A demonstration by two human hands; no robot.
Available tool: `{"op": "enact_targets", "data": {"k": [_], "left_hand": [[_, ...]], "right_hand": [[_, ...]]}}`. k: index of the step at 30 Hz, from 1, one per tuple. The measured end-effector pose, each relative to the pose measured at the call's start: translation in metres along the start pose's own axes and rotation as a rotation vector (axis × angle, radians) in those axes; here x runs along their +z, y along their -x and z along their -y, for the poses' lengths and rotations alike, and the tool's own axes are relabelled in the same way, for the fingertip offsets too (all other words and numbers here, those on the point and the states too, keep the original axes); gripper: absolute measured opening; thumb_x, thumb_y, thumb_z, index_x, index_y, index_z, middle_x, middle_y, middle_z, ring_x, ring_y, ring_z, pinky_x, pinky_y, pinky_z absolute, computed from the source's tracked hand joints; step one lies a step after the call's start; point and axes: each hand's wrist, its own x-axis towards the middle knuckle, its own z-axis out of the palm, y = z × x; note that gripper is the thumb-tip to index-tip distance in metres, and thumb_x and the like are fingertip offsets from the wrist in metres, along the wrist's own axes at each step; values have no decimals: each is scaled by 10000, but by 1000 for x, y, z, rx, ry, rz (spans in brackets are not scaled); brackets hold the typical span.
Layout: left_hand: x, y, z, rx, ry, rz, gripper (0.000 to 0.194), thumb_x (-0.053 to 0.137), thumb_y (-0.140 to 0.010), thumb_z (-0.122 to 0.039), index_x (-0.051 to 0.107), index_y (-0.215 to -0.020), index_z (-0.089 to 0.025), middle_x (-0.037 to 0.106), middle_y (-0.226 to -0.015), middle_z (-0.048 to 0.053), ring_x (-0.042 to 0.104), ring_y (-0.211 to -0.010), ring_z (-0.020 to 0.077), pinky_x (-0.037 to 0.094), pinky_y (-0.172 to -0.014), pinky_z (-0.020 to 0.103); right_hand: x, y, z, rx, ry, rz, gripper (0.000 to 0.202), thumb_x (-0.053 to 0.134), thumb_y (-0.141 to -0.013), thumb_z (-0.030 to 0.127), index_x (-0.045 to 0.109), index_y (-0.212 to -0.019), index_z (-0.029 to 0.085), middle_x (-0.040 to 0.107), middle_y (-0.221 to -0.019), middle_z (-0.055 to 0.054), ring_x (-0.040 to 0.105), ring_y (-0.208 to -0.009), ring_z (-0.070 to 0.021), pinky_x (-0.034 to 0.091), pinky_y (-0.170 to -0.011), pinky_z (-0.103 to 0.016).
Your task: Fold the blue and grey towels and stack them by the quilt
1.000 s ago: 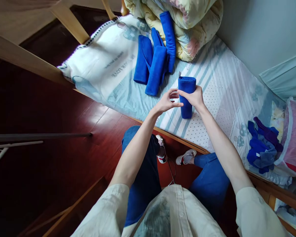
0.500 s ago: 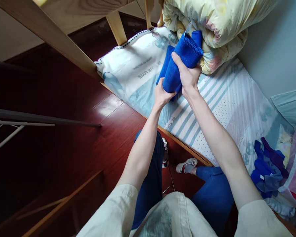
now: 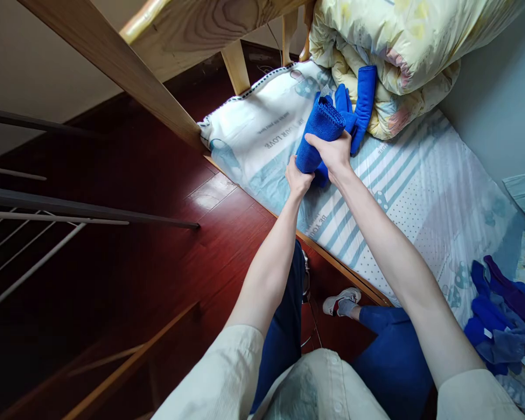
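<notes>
A rolled blue cloth (image 3: pixel 318 131) is held at a tilt above the bed. My left hand (image 3: pixel 298 178) grips its lower end, and my right hand (image 3: pixel 335 153) wraps round its right side with the thumb on top. A pale tag shows at the roll's far end. Just beyond lie more blue cloths (image 3: pixel 364 102) on the patterned sheet (image 3: pixel 398 181), one of them a long narrow roll against the quilt. Parts of the cloths beneath the held roll are hidden.
A bulky yellow quilt (image 3: pixel 415 46) sits at the bed's far end by the wall. Blue and purple clothes (image 3: pixel 499 321) lie heaped at the right. Wooden bed posts (image 3: pixel 157 93) rise at the left, with a metal rack (image 3: pixel 39 262) beyond the red floor.
The held roll has come lower and nearer to me, tilting so that its far end shows more. More of the blue cloths behind it is visible. The camera view has shifted left.
</notes>
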Motion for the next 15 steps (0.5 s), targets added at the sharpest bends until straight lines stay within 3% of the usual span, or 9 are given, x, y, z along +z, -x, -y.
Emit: {"op": "enact_targets", "data": {"k": [4,8,15], "left_hand": [[-2,3,-9,-34,-52,7,562,731,-760,-90,512,-1268,-189,695,-1100,50,635,-1027,233,448,-938,406],[-3,3,-10,-2,-3,23,563,711,-744,-96,509,-1262,-185,698,-1134,71,628,-1056,257,437,-910,399],[-2,3,-7,0,9,0,526,743,-702,-95,518,-1161,-222,686,-1078,62,619,-1030,271,428,-905,403]], "right_hand": [[1,-3,-4,-15,7,-46,449,882,-697,395,658,-1009,164,719,-1052,-29,661,-1228,-301,523,-1134,-516],[2,-6,-9,-69,5,-39,436,799,-755,402,652,-1068,136,699,-1143,-36,660,-1242,-280,519,-1105,-530],[2,-1,1,-6,59,-49,408,813,-720,355,662,-1043,158,715,-1095,-27,683,-1194,-288,532,-1108,-530]]}}
